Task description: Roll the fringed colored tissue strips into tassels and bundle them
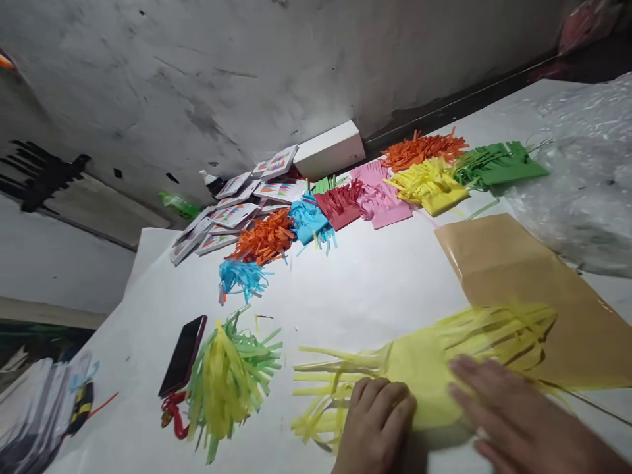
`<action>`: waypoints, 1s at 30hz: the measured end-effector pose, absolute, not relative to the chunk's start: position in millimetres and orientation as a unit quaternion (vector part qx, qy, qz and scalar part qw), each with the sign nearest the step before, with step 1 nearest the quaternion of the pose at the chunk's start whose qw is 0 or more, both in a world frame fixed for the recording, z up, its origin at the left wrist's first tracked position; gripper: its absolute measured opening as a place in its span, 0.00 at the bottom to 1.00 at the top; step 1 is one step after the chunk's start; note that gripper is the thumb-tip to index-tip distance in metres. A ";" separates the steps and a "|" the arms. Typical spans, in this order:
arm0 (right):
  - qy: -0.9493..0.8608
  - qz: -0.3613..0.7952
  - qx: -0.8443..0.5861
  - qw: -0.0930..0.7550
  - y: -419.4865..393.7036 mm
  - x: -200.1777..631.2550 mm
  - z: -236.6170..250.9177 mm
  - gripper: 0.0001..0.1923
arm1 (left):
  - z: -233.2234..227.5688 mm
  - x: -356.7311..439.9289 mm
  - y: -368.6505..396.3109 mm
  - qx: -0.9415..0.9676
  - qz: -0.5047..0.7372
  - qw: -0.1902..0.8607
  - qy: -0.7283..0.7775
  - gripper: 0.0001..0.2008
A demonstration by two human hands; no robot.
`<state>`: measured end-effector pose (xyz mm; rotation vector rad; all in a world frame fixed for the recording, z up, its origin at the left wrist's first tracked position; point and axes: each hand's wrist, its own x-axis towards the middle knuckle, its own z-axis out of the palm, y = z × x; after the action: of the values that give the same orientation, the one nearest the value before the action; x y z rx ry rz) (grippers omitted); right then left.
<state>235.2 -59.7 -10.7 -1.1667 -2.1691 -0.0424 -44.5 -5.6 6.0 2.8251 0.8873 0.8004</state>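
A sheet of yellow tissue paper (419,368), cut into fringe strips at both ends, lies on the white-covered table. My left hand (378,421) has its fingers curled closed at the lower left part of the sheet, where the solid middle meets the left fringe; the thumb is hidden. Over the sheet's right side, my right hand (513,408) is stretched out flat, slightly blurred, with nothing gripped. To the left lies a green and yellow tissue tassel (224,382).
A phone (182,355) with a red strap lies left of the tassel. Behind are fringed paper bundles (340,201) in several colours, stacked printed boxes (234,214) and a white box (330,148). Brown paper (523,283) and clear plastic wrap (582,171) cover the right side.
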 end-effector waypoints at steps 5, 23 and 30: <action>-0.889 -0.080 -0.330 0.308 -39.8 206.4 -6.0 0.20 | -9.8 -50.3 -15.2 0.924 0.281 0.038 0.255 0.13; -0.785 -0.090 -0.536 0.297 -34.0 191.4 -25.9 0.13 | -4.7 -25.4 2.1 0.829 0.153 0.036 0.537 0.12; -0.839 -0.056 -0.428 0.332 -46.6 187.5 -38.7 0.20 | 1.3 -29.8 1.4 0.822 0.157 0.060 0.544 0.12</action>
<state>187.5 -46.6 -38.7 -1.1198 -2.1913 -0.1462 -29.8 1.4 1.3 2.4880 1.6454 0.4758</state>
